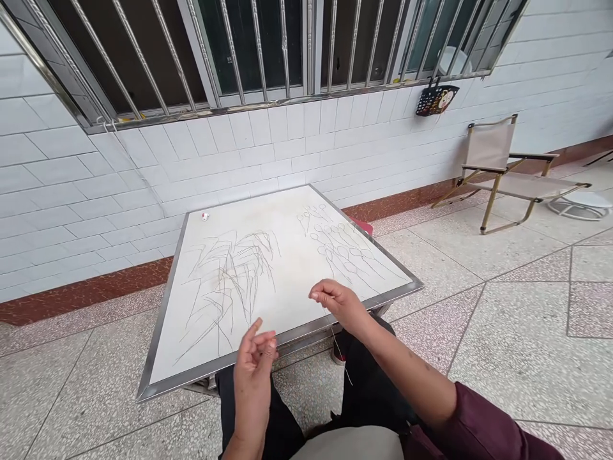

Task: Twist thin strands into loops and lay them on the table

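Observation:
My right hand (338, 303) is closed in a pinch above the table's front edge. From it a thin pale wire-like strand (340, 348) hangs down past the edge toward my lap. My left hand (256, 354) is raised just in front of the same edge, fingers curved and apart, with nothing visible in it. On the white table (292, 300) ahead, a loose pile of thin dark strands (239, 265) lies to the left. Several strands with a loop at one end (342, 249) lie in rows to the right.
A small white-and-red object (205, 217) sits at the table's far left corner. A metal rim (160, 306) borders the top. Behind stands a tiled wall (268, 153) with a barred window. A folding chair (493, 150) and a round white stool (582, 204) are at right.

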The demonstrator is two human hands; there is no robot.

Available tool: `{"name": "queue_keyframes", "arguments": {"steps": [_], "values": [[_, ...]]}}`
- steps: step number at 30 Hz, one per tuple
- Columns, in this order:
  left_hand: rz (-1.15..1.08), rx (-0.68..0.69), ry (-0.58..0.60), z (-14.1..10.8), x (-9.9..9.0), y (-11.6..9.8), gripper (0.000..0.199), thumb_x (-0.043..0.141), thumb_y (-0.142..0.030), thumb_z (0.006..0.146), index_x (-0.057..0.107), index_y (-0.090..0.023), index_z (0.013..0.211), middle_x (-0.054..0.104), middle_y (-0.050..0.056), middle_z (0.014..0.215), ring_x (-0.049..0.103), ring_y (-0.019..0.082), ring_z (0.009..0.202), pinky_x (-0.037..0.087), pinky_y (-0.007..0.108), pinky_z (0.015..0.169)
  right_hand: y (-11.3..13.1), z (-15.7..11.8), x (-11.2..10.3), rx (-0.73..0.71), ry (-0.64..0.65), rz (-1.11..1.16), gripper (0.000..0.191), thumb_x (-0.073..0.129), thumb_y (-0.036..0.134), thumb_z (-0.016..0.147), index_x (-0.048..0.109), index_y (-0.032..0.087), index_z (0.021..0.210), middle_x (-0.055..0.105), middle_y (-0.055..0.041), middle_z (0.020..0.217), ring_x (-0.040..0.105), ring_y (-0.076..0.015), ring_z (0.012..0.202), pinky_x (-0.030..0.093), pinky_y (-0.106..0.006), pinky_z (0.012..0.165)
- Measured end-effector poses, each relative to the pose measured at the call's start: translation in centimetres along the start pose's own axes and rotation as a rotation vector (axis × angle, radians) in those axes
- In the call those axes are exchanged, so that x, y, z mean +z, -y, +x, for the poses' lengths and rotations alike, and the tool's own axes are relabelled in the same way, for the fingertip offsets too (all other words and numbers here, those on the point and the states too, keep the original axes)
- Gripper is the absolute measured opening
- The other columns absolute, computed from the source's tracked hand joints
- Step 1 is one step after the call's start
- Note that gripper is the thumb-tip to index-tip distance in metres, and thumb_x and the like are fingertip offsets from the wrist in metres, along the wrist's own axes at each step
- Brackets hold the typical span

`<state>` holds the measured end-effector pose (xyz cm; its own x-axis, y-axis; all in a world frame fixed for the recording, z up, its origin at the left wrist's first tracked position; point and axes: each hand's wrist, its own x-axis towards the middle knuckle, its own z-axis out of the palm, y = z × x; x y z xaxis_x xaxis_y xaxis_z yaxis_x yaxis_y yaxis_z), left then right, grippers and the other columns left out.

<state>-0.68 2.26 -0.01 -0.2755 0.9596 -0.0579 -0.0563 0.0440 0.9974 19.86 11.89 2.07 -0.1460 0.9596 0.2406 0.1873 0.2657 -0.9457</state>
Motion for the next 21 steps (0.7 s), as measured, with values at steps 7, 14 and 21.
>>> {"name": "queue_keyframes", "arguments": {"steps": [7,14,21], "values": [[0.133,0.157,0.003,1.0,-0.1,-2.6,0.04,0.058,-0.046,0.092,0.063,-0.025,0.126,0.072,0.007,0.119,0.066,0.021,0.109,0.046,0.04,0.104,0.9,-0.9,1.8,0.016,0.211,0.035,0.019,0.06,0.038,0.086,0.066,0.022,0.076,0.058,-0.0008,0.078,0.051,-0.0151,0.07,0.039,-0.029,0.066],[0.199,0.241,-0.019,0.8,0.2,-1.8,0.04,0.064,-0.038,0.089,0.063,-0.024,0.126,0.074,0.006,0.112,0.068,0.02,0.103,0.048,0.04,0.101,0.5,-0.9,1.6,0.06,0.219,0.035,0.02,0.061,0.038,0.086,0.066,0.021,0.077,0.056,-0.0002,0.078,0.049,-0.0142,0.07,0.038,-0.028,0.066],[0.228,0.239,0.018,0.5,0.3,-2.2,0.041,0.062,-0.036,0.09,0.06,-0.023,0.129,0.074,0.004,0.098,0.067,0.02,0.1,0.043,0.042,0.105,0.9,-0.8,1.4,0.078,0.215,0.01,0.018,0.06,0.035,0.086,0.063,0.021,0.075,0.057,0.001,0.077,0.051,-0.0148,0.073,0.039,-0.028,0.07]]}}
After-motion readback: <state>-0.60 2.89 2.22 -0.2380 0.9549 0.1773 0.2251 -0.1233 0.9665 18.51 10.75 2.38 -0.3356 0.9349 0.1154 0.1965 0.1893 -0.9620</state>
